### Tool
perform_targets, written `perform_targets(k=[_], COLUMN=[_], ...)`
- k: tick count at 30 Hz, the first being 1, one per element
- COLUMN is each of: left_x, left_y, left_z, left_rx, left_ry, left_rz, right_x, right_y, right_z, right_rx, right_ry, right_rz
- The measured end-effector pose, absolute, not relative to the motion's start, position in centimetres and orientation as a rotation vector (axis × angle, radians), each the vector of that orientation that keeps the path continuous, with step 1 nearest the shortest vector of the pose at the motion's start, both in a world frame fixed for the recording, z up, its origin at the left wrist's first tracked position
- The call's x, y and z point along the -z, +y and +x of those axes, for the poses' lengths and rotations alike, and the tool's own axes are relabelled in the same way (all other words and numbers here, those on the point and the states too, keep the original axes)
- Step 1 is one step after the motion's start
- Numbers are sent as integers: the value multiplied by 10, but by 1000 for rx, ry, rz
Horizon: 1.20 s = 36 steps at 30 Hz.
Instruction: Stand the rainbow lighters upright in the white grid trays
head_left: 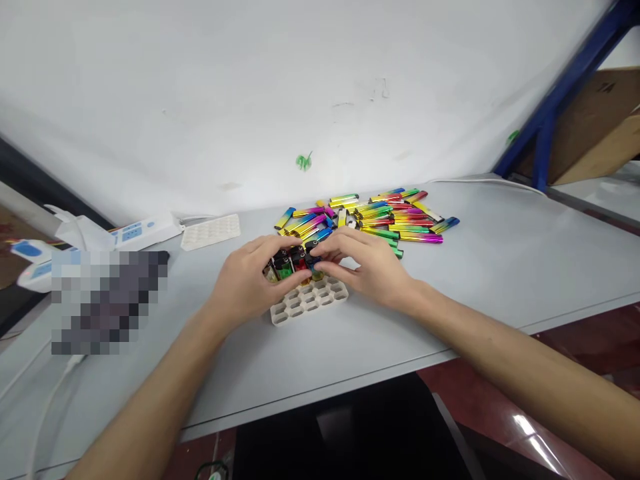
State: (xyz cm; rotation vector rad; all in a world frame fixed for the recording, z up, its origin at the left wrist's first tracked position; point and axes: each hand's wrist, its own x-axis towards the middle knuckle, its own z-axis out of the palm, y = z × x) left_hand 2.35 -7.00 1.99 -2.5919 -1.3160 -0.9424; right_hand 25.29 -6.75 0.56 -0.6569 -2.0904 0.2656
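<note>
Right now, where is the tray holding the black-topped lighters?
In the head view, the tray lies centrally between the left hand and right hand, in front of the shiny multicoloured pile.

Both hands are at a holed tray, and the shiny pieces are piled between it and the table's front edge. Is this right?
Not quite: the head view shows the shiny pieces piled between that tray and the wall, not the front edge.

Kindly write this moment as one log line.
left hand: around lighters | right hand: at lighters | white tray: partly filled | shiny pieces: scattered behind
</note>
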Motion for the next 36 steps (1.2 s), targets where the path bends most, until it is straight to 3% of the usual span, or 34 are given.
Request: perform_targets(k=[6, 10, 15, 22, 36], left_x=[-22, -20, -19, -21, -21], left_y=[-73, -73, -74, -75, -71], left_z=[28, 29, 31, 29, 26], left_rx=[997, 1010, 1059, 1113, 1176], left_ry=[-1282, -1299, -1277, -1273, -1335], left_rz=[-2541, -2525, -2505, -2527, -2531], right_x=[-14, -24, -20, -11, -26], right_y=[-66, -56, -44, -42, -42], right_z=[258, 279, 297, 293, 291], right_rx=[-38, 45, 12, -29, -1297], right_ry=[-2057, -1983, -2277, -2411, -1257], right_rz=[-760, -1187, -1619, -1599, -1092])
